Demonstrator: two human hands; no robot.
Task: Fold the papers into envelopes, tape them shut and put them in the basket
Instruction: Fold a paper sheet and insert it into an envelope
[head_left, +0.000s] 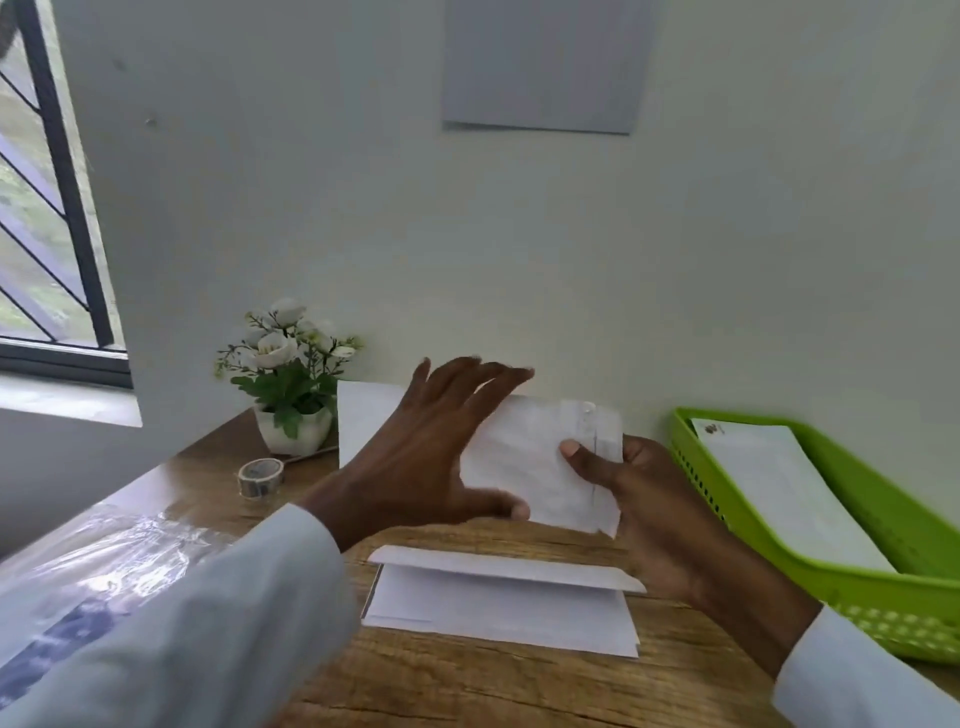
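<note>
I hold a folded white paper envelope (530, 462) up above the wooden table (467, 691). My right hand (649, 509) grips its right end, thumb on the front. My left hand (431, 457) lies over its left part with fingers spread and the thumb under the lower edge. Another folded paper (498, 603) with its flap raised lies on the table just below. A white sheet (363, 421) leans on the wall behind my left hand. A roll of tape (261, 475) sits at the left. The green basket (883, 561) at the right holds a white envelope (779, 483).
A small white pot of white flowers (291, 384) stands by the wall at the back left. A clear plastic wrapper (104, 561) lies on the table's left side. The wall is close behind the table, with a window (47, 218) at the far left.
</note>
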